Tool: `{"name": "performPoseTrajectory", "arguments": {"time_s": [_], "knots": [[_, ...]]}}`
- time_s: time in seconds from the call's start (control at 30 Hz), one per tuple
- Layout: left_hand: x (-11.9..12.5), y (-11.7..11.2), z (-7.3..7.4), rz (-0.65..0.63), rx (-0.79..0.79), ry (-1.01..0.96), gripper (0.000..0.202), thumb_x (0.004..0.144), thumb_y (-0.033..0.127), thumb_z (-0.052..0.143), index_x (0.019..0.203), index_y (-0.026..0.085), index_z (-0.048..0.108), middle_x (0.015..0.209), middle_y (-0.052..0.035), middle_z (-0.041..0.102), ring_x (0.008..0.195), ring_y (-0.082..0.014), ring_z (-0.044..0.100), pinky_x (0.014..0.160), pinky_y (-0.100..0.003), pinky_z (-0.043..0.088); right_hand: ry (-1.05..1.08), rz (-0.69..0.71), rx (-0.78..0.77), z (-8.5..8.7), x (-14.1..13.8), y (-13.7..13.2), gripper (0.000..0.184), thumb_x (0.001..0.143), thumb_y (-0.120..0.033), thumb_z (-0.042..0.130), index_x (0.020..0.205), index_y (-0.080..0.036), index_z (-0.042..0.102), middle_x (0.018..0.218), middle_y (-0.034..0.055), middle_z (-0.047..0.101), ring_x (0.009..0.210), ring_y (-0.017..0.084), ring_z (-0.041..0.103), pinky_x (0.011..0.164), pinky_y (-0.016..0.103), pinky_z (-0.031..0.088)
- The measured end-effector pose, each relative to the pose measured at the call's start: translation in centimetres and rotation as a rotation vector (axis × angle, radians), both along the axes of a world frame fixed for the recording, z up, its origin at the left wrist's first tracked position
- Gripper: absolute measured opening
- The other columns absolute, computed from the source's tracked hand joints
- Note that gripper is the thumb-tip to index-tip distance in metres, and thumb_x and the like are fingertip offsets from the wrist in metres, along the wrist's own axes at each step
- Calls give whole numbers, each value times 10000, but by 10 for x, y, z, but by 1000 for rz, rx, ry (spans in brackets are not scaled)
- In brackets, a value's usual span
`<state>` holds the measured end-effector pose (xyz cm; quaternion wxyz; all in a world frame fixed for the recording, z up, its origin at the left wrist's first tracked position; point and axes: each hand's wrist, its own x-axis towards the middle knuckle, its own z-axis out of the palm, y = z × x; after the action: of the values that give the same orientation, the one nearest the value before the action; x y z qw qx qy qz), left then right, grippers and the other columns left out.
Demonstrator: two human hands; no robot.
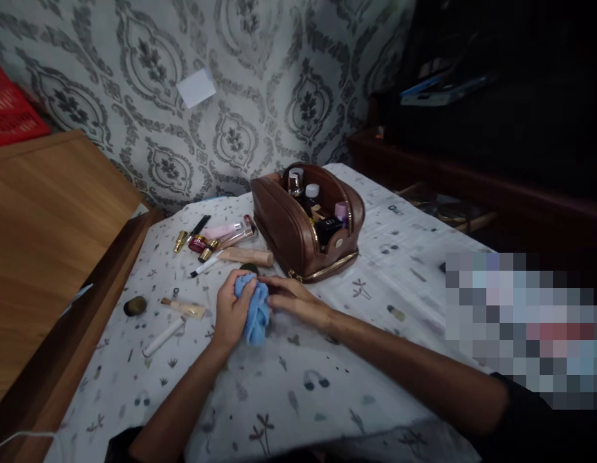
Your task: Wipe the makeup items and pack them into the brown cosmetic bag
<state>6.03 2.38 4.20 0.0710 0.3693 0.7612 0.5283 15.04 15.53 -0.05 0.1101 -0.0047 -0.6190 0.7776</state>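
Observation:
My left hand (231, 308) is closed round a crumpled blue cloth (257, 315), the thumb pressed on its top. From the other side, my right hand (298, 301) has its fingers and thumb on the cloth's right edge; some fingertips are hidden. A dark round object (249, 268) shows just behind the cloth, and I cannot tell whether a hand touches it. Beyond my hands lies a beige tube (250, 257). An unzipped brown leather cosmetic bag (298, 238) stands behind them, holding several bottles and a black box (328, 226).
On the patterned tablecloth (327, 379) lie a white pen-like stick (164, 336), a small yellowish tube (189, 310), a dark round lid (135, 306), a red jar (198, 243) and several other cosmetics. A wooden panel (52, 244) borders the left side; a patterned wall rises behind.

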Motion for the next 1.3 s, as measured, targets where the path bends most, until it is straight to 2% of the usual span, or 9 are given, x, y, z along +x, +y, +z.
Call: {"name": "performPoseTrajectory", "arguments": {"time_s": [0.07,0.17,0.27,0.47,0.63,0.83,1.0,1.13,1.3], "knots": [[-5,-2,-5,-10,-19,15,175,879,345,593,950,188,621,842,-10,656,781,-165,611,751,-280,495,10,24,-48,-3,-2,-2,555,762,-377,752,1267,-180,636,1213,92,680,1101,246,643,1001,426,507],[-12,-6,-9,-21,-58,239,148,908,291,554,1008,199,613,963,-41,661,920,-194,619,846,-317,492,10,13,-77,-8,-4,-5,659,684,-413,840,1263,-186,623,1219,89,671,1103,232,639,1013,419,506],[-18,-10,-11,-22,-121,448,188,944,251,493,1090,201,601,1058,-72,641,1042,-220,600,920,-351,474,-29,-2,-71,-11,-3,-6,701,620,-373,886,1238,-186,612,1152,71,673,1048,212,644,978,409,524],[-30,-15,-8,63,-255,613,258,989,318,437,1008,191,662,1033,-79,600,1003,-223,589,892,-351,476,-51,26,-51,-4,1,-3,640,633,-245,846,1215,-193,586,1132,52,643,1031,186,623,974,387,498],[-29,-18,-9,-168,-267,748,386,978,447,444,1146,175,660,1087,-111,623,1042,-243,591,899,-364,488,-35,-3,-113,4,4,-1,533,668,-224,801,1155,-204,586,1140,47,642,1039,181,614,935,346,485],[-33,-23,-10,-395,-211,764,703,900,659,476,1409,175,508,1223,-160,608,1133,-299,588,948,-407,492,-88,-106,-372,8,6,-1,540,701,-238,801,1200,-222,597,942,9,689,883,158,635,835,303,491],[-30,-23,-9,-391,-141,683,857,817,765,507,1440,179,464,1282,-175,582,1185,-315,577,986,-409,477,-119,-125,-574,9,3,0,282,700,-227,806,960,-164,717,920,38,727,843,158,645,816,281,507],[-19,-22,-12,-366,-99,587,763,874,737,436,1387,175,503,1192,-151,602,1089,-282,606,925,-380,493,-207,-102,-636,4,1,0,111,754,-209,734,850,-153,732,813,41,729,730,160,639,743,288,525],[-6,-22,-12,-390,29,500,505,987,523,383,1331,185,531,1148,-121,644,1062,-248,614,943,-371,472,-211,-55,-563,4,4,-3,128,797,-189,675,912,-158,721,865,44,739,791,160,678,782,274,539]]}}
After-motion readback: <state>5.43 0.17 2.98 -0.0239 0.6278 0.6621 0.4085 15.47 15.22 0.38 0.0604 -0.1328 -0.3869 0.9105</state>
